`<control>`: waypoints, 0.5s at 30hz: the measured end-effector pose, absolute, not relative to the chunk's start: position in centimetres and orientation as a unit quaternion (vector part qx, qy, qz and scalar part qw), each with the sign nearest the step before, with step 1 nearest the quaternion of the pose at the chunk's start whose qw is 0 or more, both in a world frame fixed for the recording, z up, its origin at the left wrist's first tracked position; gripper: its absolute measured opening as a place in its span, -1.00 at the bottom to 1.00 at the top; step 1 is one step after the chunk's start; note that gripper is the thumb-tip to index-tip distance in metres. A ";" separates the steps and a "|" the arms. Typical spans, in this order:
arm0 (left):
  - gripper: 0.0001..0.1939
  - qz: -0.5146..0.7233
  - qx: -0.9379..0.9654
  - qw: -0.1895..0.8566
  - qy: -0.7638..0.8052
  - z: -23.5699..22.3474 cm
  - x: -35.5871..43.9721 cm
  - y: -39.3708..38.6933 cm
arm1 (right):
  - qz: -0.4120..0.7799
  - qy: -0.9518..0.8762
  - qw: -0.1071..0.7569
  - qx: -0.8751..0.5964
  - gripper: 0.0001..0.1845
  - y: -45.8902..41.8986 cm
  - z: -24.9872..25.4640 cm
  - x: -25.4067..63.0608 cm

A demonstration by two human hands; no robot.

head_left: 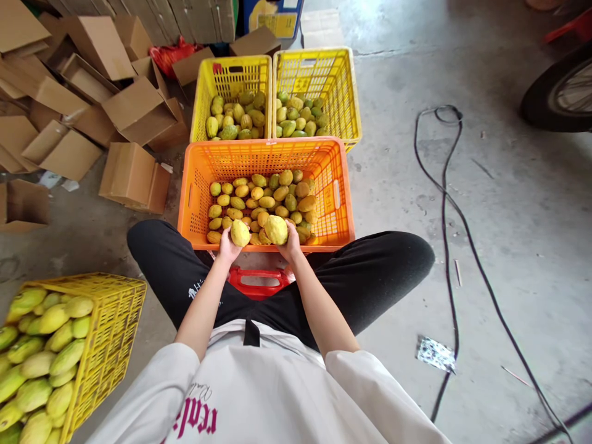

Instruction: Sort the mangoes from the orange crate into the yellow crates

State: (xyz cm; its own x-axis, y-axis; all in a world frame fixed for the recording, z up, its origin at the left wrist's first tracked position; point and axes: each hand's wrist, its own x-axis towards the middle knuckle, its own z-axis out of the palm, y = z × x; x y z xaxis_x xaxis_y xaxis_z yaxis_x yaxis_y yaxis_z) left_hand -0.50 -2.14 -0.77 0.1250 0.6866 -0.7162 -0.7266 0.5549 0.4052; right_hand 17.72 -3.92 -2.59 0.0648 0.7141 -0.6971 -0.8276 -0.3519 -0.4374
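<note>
My left hand (227,248) is closed around a yellow oval fruit (240,233). In my right hand (291,244) is a larger, paler yellow fruit (276,230) with a lumpy skin. Both hands are side by side over the near edge of an orange plastic crate (264,148). Inside that crate lie many yellow, green and orange-tinged fruits (267,201) of the same general shape; the exact kind is not plain. The fruits in my hands hide some of those behind them.
Two yellow crates (315,60) (235,60) with fruit stand behind the orange one. Another yellow crate (111,333), heaped with fruit, is at lower left. Cardboard boxes (134,176) pile up at left. A black cable (444,185) and a wheel (562,92) are on the right.
</note>
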 end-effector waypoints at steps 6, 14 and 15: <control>-0.67 0.433 0.008 0.766 0.476 -0.2 -0.7 -2.2 | 0.711 0.000 0.550 -0.439 -0.64 -4.2 -2.4 17.8; -0.79 0.441 0.047 0.759 0.477 -0.2 -0.5 -3.0 | 0.684 -0.021 0.581 -0.440 -0.69 -4.4 -2.3 17.5; -0.80 0.446 0.031 0.755 0.479 -0.2 -0.4 -2.9 | 0.685 -0.023 0.582 -0.438 -0.69 -4.4 -2.2 17.5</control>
